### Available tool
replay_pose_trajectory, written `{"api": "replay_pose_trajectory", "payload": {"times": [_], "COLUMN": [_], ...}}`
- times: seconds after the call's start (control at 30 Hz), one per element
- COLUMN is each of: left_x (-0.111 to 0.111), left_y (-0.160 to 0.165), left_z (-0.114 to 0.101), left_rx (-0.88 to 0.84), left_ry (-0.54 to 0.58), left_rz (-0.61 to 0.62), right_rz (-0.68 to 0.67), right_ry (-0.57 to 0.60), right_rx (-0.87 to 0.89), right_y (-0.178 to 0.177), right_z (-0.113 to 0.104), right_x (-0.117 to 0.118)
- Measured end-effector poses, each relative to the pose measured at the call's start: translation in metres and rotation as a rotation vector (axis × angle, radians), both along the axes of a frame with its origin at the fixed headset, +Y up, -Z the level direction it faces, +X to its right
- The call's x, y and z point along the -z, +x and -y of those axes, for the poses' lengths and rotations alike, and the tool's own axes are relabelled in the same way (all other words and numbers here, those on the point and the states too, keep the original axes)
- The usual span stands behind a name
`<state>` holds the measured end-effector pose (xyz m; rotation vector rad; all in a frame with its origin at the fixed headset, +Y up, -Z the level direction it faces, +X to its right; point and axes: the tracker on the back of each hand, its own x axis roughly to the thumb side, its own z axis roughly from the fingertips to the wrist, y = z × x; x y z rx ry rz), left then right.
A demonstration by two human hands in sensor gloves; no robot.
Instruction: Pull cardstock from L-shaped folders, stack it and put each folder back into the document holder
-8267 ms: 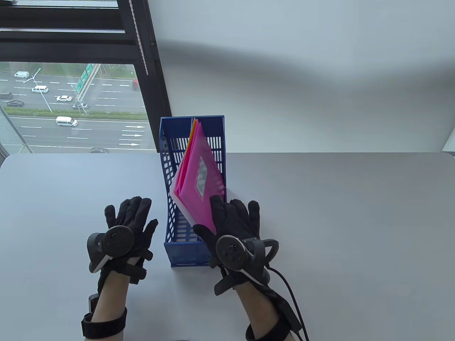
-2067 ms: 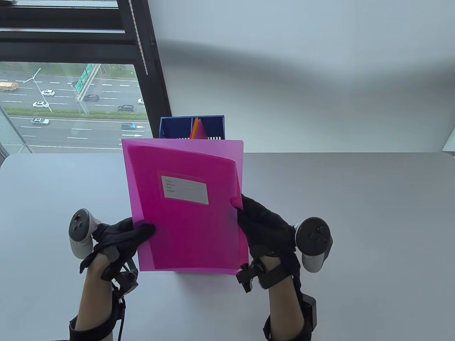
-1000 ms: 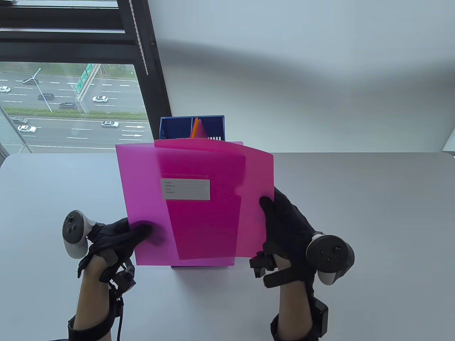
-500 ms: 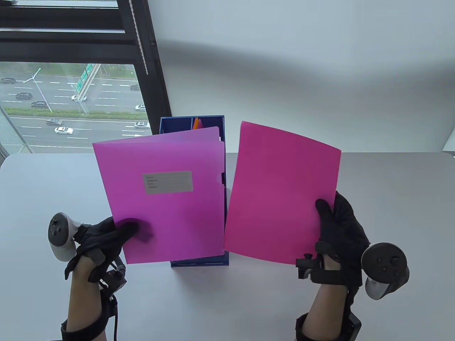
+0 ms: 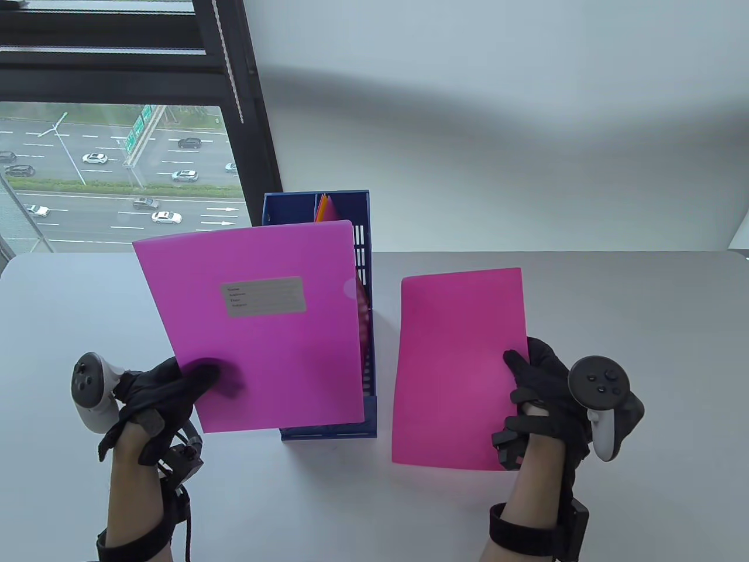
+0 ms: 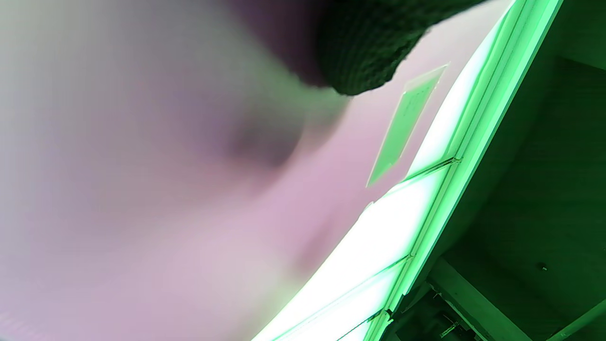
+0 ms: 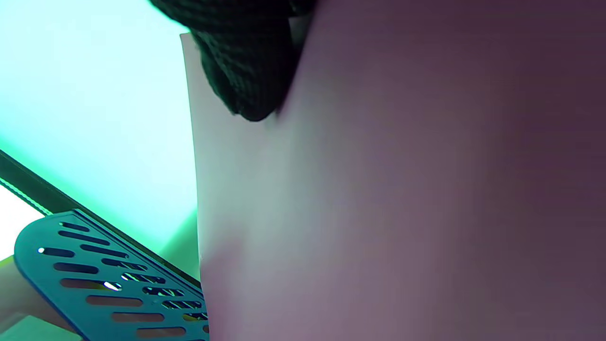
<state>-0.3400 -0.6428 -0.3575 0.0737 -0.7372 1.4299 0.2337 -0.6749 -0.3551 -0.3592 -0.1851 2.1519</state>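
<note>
The worktop (image 5: 614, 328) in front of you carries the blue document holder (image 5: 360, 246) at its middle, standing upright with more coloured folders (image 5: 323, 209) showing at its top, so you are early in the job: the first sheet looks fully out and nothing lies stacked on the worktop yet. Your left hand (image 5: 169, 392) pinches the translucent pink folder (image 5: 251, 328) at its lower left corner, thumb on the labelled front face, and holds it upright in front of and just left of the holder; it appears empty now. Your right hand (image 5: 544, 392) grasps the pink cardstock (image 5: 459, 363) by its lower right edge, thumb on top, clear of the folder and to the right of the holder, tilted low toward the worktop; whether its near edge already touches the surface cannot be told. The step in hand is laying that sheet down to start the stack. Next, set it flat on the bare area at the right and let go, then steer the folder into a slot of the holder, minding the folders already leaning inside, since the thin plastic will likely flex if it catches.
</note>
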Motion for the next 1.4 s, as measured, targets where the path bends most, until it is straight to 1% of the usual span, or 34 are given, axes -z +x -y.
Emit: {"api": "replay_pose_trajectory", "payload": {"times": [0.1, 0.3, 0.4, 0.5, 0.53, 0.57, 0.6, 0.63, 0.67, 0.7, 0.73, 0.8, 0.83, 0.87, 0.93, 1.0, 1.07, 1.2, 1.33, 1.4], "left_x": [0.0, 0.0, 0.0, 0.0, 0.0, 0.0, 0.0, 0.0, 0.0, 0.0, 0.0, 0.0, 0.0, 0.0, 0.0, 0.001, 0.001, 0.001, 0.001, 0.001], "left_y": [0.001, 0.001, 0.001, 0.001, 0.002, 0.002, 0.002, 0.002, 0.002, 0.002, 0.002, 0.002, 0.002, 0.002, 0.002, 0.003, 0.004, 0.007, 0.011, 0.012], "left_z": [0.0, 0.0, 0.0, 0.0, 0.0, 0.0, 0.0, 0.0, 0.0, 0.0, 0.0, 0.0, 0.0, 0.0, 0.0, 0.0, 0.0, -0.001, -0.002, -0.002], "left_rx": [-0.001, 0.0, -0.005, -0.006, -0.006, -0.005, -0.005, -0.004, -0.004, -0.003, -0.003, -0.002, -0.002, -0.002, -0.002, 0.001, 0.005, 0.014, 0.021, 0.023], "left_ry": [-0.005, -0.007, -0.008, -0.01, -0.01, -0.011, -0.011, -0.012, -0.012, -0.012, -0.013, -0.013, -0.012, -0.012, -0.012, -0.012, -0.011, -0.008, -0.006, -0.006], "left_rz": [0.0, -0.002, 0.0, 0.001, 0.001, 0.003, 0.003, 0.004, 0.005, 0.005, 0.006, 0.005, 0.005, 0.006, 0.006, 0.009, 0.011, 0.016, 0.021, 0.022], "right_rz": [-0.004, -0.001, 0.038, 0.052, 0.052, 0.058, 0.06, 0.064, 0.071, 0.075, 0.077, 0.057, 0.055, 0.059, 0.039, 0.038, 0.049, 0.005, -0.07, -0.113], "right_ry": [-0.089, -0.196, -0.261, -0.324, -0.345, -0.392, -0.414, -0.465, -0.542, -0.562, -0.594, -0.654, -0.635, -0.626, -0.649, -0.605, -0.526, -0.317, -0.068, 0.07], "right_rx": [-0.033, -0.078, -0.238, -0.34, -0.398, -0.457, -0.465, -0.484, -0.513, -0.531, -0.593, -0.614, -0.572, -0.576, -0.584, -0.544, -0.5, -0.426, -0.329, -0.277], "right_y": [-0.007, -0.019, -0.031, -0.047, -0.051, -0.057, -0.06, -0.065, -0.071, -0.072, -0.076, -0.077, -0.077, -0.077, -0.075, -0.074, -0.074, -0.082, -0.096, -0.103], "right_z": [0.016, 0.038, 0.047, 0.055, 0.055, 0.058, 0.059, 0.063, 0.068, 0.07, 0.076, 0.082, 0.082, 0.081, 0.081, 0.078, 0.065, 0.02, -0.025, -0.043], "right_x": [0.011, 0.023, 0.029, 0.033, 0.035, 0.036, 0.037, 0.038, 0.039, 0.04, 0.041, 0.043, 0.042, 0.042, 0.042, 0.041, 0.039, 0.03, 0.014, 0.004]}}
